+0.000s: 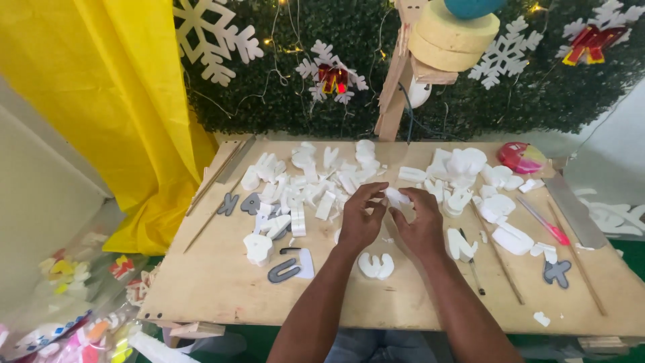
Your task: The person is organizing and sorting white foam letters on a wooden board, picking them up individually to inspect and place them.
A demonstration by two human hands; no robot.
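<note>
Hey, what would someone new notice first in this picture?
Probably the two hands, left hand and right hand, meeting mid-table on a small white foam piece. Around them, a scatter of white foam cutouts covers the plywood table. A bright yellow curtain hangs at the left.

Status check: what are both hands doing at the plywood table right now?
Left hand and right hand both pinch one small white foam piece. Held above the plywood table. Loose white foam cutouts crowd all around; nothing blocks the hands.

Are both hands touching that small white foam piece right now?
Touching. The head view shows the left hand and right hand pinching the white foam piece.
</note>
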